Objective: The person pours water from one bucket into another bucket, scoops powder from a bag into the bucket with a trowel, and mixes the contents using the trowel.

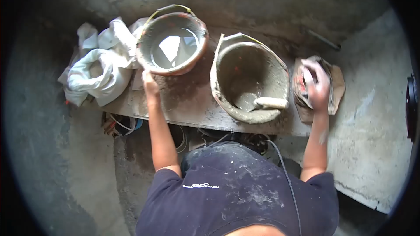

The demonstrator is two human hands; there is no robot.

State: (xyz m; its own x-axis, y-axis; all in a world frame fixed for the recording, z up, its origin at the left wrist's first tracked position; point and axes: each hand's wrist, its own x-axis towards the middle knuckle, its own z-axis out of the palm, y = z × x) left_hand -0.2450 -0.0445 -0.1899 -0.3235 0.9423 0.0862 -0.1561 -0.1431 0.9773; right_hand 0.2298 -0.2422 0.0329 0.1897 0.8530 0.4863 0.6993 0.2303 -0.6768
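Observation:
My left hand (151, 85) is at the near left rim of a mortar-smeared bucket (200, 54) holding greyish water, fingers closed at its edge and partly hidden. My right hand (320, 88) is over an open brown paper bag (337, 83), its fingers bent and apart, with pale powder on them. Something reddish shows at the bag's mouth, too blurred to name. Between my hands a second bucket (234, 67), coated with wet grey mortar, leans towards me. A tool's thick pale handle (271, 103) lies across its near rim; the tool's other end is sunk in the mortar.
White woven sacks (103, 76) are bunched left of the water bucket. Everything stands on a dusty board (181, 98) against a concrete wall. A short pipe (321, 38) is at the back right. A cable (282, 159) runs over my dark shirt, and more gear lies under the board.

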